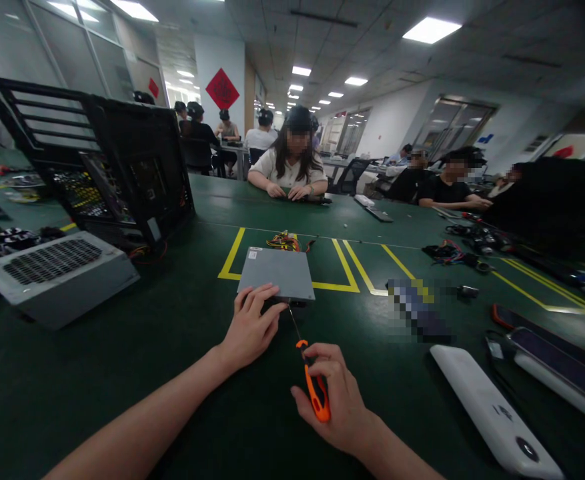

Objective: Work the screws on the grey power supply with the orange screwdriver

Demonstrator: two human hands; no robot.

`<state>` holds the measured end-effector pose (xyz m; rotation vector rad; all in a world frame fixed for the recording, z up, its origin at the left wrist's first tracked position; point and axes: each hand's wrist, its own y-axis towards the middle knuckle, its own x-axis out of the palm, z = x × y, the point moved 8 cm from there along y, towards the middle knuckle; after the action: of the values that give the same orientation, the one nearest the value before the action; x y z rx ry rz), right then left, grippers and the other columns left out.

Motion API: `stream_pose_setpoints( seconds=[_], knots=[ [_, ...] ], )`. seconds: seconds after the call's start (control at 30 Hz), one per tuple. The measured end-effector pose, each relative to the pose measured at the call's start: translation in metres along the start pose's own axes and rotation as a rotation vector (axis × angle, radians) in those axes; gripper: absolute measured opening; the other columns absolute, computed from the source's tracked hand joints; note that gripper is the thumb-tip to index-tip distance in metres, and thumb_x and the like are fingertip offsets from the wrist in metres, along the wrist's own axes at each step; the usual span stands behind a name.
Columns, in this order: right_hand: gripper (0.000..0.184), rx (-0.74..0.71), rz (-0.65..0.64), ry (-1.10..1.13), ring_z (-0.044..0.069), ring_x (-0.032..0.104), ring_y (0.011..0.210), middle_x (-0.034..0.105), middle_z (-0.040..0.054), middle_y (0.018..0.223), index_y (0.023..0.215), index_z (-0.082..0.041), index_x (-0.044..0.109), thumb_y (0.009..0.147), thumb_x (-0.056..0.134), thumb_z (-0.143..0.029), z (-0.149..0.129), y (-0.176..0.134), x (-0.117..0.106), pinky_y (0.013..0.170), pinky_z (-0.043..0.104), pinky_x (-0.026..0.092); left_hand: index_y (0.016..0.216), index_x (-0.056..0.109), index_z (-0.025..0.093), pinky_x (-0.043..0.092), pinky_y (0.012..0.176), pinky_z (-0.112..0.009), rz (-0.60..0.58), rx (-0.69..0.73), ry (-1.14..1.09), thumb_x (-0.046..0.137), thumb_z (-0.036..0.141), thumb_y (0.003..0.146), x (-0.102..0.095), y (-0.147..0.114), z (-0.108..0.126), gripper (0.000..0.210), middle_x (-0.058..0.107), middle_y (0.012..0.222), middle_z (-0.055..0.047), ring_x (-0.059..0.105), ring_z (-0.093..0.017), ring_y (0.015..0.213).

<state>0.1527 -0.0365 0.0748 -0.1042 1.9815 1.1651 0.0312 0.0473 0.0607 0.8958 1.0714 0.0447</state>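
A grey metal computer power supply [281, 270] lies on the green table in front of me, its bundle of coloured cables [289, 241] at the far side. My left hand [255, 323] holds its near left edge, fingers on the top face and thumb at the front side. In my right hand [335, 393] is a screwdriver [317, 393] with an orange and black handle, held loosely between thumb and curled fingers. Its thin shaft points up and away, with the tip at the near side of the power supply. Whether the tip sits in a screw I cannot tell.
On the left stand a black computer case [137, 173] and a second power supply [62, 273]. At right lie a white power-bank-like device [492, 407], phone-like devices [562, 367] and loose cables [445, 252]. Yellow tape [349, 267] marks the table. A person [292, 160] sits opposite.
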Motion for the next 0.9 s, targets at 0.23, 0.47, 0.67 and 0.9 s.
stream_pose_setpoints(
  seconds=[0.23,0.47,0.67,0.9],
  knots=[
    [0.021,-0.055,-0.189,-0.107,0.019,0.056,0.087,0.058,0.0105,0.103,0.096,-0.017,0.054,0.076,0.049,-0.013,-0.015,0.007,0.009,0.069,0.031,0.051,0.107,0.059,0.027,0.023,0.101,-0.044,0.003,0.019,0.035,0.046,0.018,0.082,-0.003,0.0,0.004,0.03,0.048,0.124,-0.008,0.038,-0.022,0.12],
    [0.015,-0.073,-0.055,-0.095,0.016,0.057,0.081,0.06,0.0065,0.09,0.084,-0.018,0.05,0.076,0.046,-0.007,-0.013,0.011,-0.003,0.069,0.028,0.051,0.11,0.057,0.027,0.023,0.102,-0.045,0.004,0.02,0.027,0.047,0.016,0.081,-0.003,-0.001,0.004,0.032,0.047,0.124,-0.008,0.037,-0.022,0.121],
    [0.02,-0.032,-0.183,-0.119,0.019,0.055,0.089,0.057,0.01,0.105,0.095,-0.017,0.054,0.077,0.049,-0.013,-0.01,0.009,0.004,0.073,0.032,0.051,0.11,0.057,0.026,0.022,0.102,-0.046,0.008,0.022,0.026,0.047,0.015,0.081,-0.002,-0.002,0.003,0.033,0.046,0.124,-0.009,0.035,-0.022,0.122],
    [0.02,-0.003,-0.106,-0.216,0.016,0.057,0.073,0.057,0.0101,0.086,0.093,-0.015,0.055,0.077,0.044,-0.011,-0.006,0.005,-0.001,0.062,0.029,0.052,0.113,0.055,0.027,0.023,0.101,-0.045,-0.022,0.082,0.045,0.047,0.014,0.08,-0.002,-0.001,0.003,0.036,0.044,0.127,-0.009,0.034,-0.023,0.123]
  ],
)
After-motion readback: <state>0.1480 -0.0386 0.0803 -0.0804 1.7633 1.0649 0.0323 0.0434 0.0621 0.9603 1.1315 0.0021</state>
